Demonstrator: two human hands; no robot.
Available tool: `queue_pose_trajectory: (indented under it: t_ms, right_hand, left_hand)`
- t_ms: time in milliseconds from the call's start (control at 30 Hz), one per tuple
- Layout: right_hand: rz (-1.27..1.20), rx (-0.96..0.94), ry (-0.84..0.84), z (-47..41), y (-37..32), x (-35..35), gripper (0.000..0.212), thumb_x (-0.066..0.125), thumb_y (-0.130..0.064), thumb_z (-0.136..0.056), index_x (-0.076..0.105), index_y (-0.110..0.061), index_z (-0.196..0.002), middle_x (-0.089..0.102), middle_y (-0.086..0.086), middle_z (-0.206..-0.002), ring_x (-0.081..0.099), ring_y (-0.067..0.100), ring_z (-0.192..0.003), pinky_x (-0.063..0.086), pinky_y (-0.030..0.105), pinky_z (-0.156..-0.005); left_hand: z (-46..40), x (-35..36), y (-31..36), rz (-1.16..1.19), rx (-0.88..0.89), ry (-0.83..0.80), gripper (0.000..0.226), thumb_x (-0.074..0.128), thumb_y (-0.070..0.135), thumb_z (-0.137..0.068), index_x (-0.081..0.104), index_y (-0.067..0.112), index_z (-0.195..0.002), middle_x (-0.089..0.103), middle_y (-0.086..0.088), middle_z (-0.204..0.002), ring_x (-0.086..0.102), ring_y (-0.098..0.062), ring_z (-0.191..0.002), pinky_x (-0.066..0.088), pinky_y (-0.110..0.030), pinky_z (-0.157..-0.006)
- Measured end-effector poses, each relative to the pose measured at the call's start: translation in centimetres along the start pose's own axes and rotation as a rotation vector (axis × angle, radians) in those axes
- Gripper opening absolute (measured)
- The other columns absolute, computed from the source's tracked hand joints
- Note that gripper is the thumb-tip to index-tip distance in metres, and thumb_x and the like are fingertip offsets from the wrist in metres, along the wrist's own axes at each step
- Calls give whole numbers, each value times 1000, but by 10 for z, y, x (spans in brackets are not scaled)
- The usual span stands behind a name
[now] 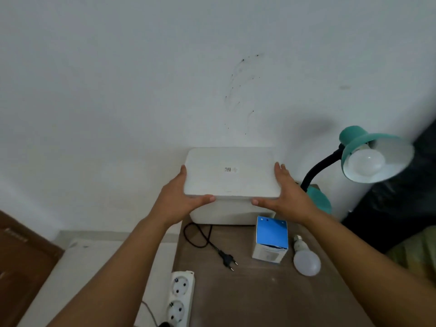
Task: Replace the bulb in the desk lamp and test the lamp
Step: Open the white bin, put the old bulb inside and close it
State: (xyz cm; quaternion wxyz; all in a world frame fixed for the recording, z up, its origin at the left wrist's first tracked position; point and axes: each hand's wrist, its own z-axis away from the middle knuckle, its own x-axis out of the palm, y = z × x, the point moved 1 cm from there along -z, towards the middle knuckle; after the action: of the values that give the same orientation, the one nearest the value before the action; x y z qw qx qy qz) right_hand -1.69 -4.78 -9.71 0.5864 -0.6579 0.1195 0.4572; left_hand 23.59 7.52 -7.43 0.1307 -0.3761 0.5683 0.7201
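1. Closest to me: a white power strip (179,298) hangs over the near-left edge of the brown table (271,298), nothing plugged into the sockets I can see.
2. A bit further in, the black plug (228,259) lies loose on the table, its cord (197,237) looping back toward the box.
3. Right of the plug stands a blue and white bulb carton (271,239), and just beside it a loose white bulb (306,259) lies on its side, screw base pointing away from me. Both sit under my right forearm, nearer than my hand, not touched.
4. My left hand (181,199) and right hand (286,197) are clamped on the two sides of the lid of a white box (232,178), fingers flat along the edges, thumbs across the front rim.
5. The teal desk lamp (375,153) is off to the right, past my right hand and apart from it, black gooseneck bent, a white bulb in the shade facing me, unlit.
6. Behind everything, a white wall (141,79) with dark specks.
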Motion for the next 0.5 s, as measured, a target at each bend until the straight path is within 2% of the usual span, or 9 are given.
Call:
queue_pose_trajectory:
  t_ms: [67, 167, 233, 333, 433, 500]
  right_hand:
    - [0, -8, 9, 1, -1, 0, 134, 69, -71, -55, -6, -22, -155, -5, -2, -164, 2, 17, -150, 10, 37, -121]
    - [-11, -16, 15, 3, -3, -2, 133, 70, -69, -55, -2, -20, -155, -1, -2, -164, 1, 15, -150, 9, 36, -120]
    - [-34, -19, 23, 5, -4, -4, 132, 70, -68, -54, 1, -18, -155, 0, -2, -164, -1, 14, -150, 7, 34, -120]
    - [-54, -28, 45, 8, -6, -9, 133, 71, -68, -52, 3, -20, -156, 1, -4, -164, -2, 10, -149, 6, 33, -119]
    - [-56, -60, 86, 12, -12, -16, 135, 71, -71, -50, 3, -22, -156, 1, -5, -164, -2, 9, -149, 8, 35, -120]
    - [-54, -86, 110, 18, -19, -21, 135, 71, -72, -50, 2, -23, -156, 0, -6, -164, -3, 9, -149, 8, 35, -120]
  left_hand:
    - [1, 0, 0, -1, 3, 8, 107, 81, 50, -71, 20, 23, -155, 35, 20, -118, 38, -1, -108, 32, 0, -63]
    - [1, 0, -1, -2, 5, 23, 112, 81, 53, -69, 18, 21, -155, 36, 18, -119, 38, -1, -108, 32, -1, -64]
    - [4, -1, 1, 20, 3, 28, 117, 81, 56, -66, 16, 20, -156, 39, 18, -124, 39, -1, -111, 34, -3, -73]
    - [6, -4, 3, 27, 19, 42, 127, 80, 63, -60, 11, 19, -157, 42, 10, -143, 42, -7, -122, 36, -17, -95]
    - [12, -10, 9, 40, 48, 68, 126, 80, 64, -60, 10, 22, -157, 41, 15, -135, 40, -3, -117, 35, -17, -94]
    - [18, -15, 11, 49, 61, 90, 126, 80, 63, -61, 10, 23, -157, 41, 13, -143, 39, -2, -119, 34, -18, -96]
